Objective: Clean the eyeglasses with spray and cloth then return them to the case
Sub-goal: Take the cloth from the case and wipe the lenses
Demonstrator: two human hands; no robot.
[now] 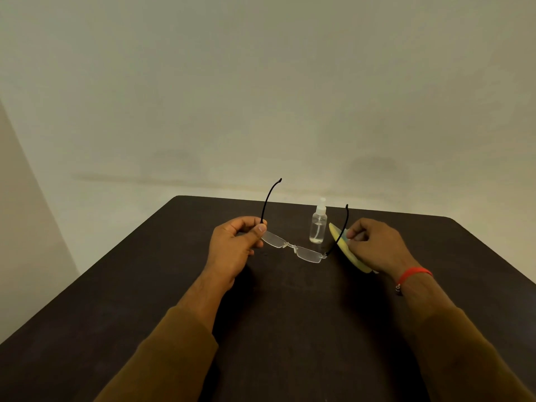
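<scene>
Rimless eyeglasses [293,247] with thin black temples are held above the dark table, both temples unfolded and pointing away from me. My left hand [235,245] pinches the left hinge end of the glasses. My right hand [377,245] pinches the right temple near its lower part. Under my right hand lies a yellow-green flat thing [352,258], cloth or case, I cannot tell which. A small clear spray bottle [318,224] stands upright behind the glasses, between the two temples.
The dark table [275,314] ends at a far edge just behind the bottle, against a pale wall. A red thread band is on my right wrist [413,274]. Brown sleeves cover both forearms.
</scene>
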